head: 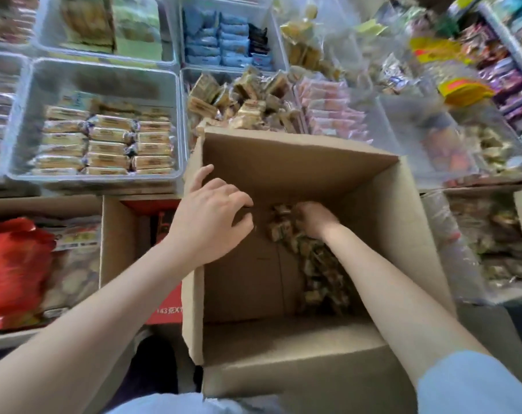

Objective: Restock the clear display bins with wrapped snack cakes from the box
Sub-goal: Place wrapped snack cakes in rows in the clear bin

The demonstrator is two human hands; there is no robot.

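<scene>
Head view of an open cardboard box standing in front of rows of clear display bins. The left hand lies at the box's left wall, thumb over the rim at about 10 o'clock of the opening and fingers loosely curled inside, closed on nothing. The right hand reaches deep into the box and sits among a heap of wrapped snack cakes piled along the floor from centre toward 5 o'clock; its fingers are curled into the heap, but whether they grip a cake cannot be told. Just beyond the box's far rim, at 12 o'clock, a clear bin holds a loose mound of similar brown-and-cream cakes. At 10 o'clock a second bin holds cream-coloured wrapped bars laid in neat rows. At 1 o'clock lie pink packets, and farther back at 12 o'clock blue packets. At 9 o'clock, beside the box, a second carton holds a red bag. Light blue sleeves show at the lower edge.
</scene>
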